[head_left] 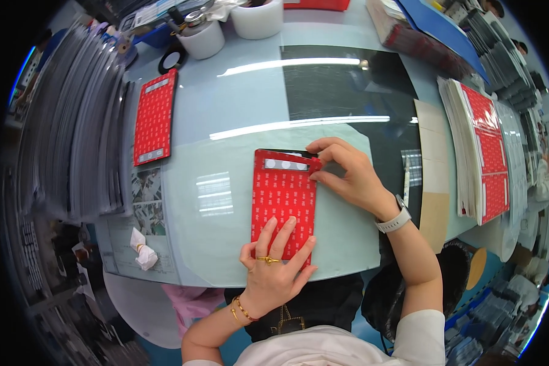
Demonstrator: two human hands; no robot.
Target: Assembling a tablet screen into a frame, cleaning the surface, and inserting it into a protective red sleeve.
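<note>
**Red card under both hands: slip and misalignment risks**

Our left hand [273, 262] lies flat, fingers spread and unclenched, pressing on the lower end of the red card [283, 204]. It grips nothing; it only pins the card to the pale green mat [216, 244]. Our right hand [348, 177] pinches the card's upper right corner between thumb and fingertips, beside the grey strip [285, 164] that runs across the top of the card.

We judge three risks from here:

1. If the left hand eases its pressure while the right hand pulls, the card may swing on the smooth mat and lose its square position.
2. If the pinch at the corner pulls too sharply, the thin corner may bend or tear.
3. We cannot tell whether a dark layer showing along the card's top edge is a separate sheet; if it is, the two may shift apart.

The card lies upright before us, at the middle of the mat. Its lower end sits beneath the left fingers; its upper right corner sits inside the right-hand pinch.

Farther out, a second red card [155, 117] lies well apart at the upper left. A stack of red sheets [485, 152] stands to the right. Two white cups [202, 38] stand at the far edge.
</note>
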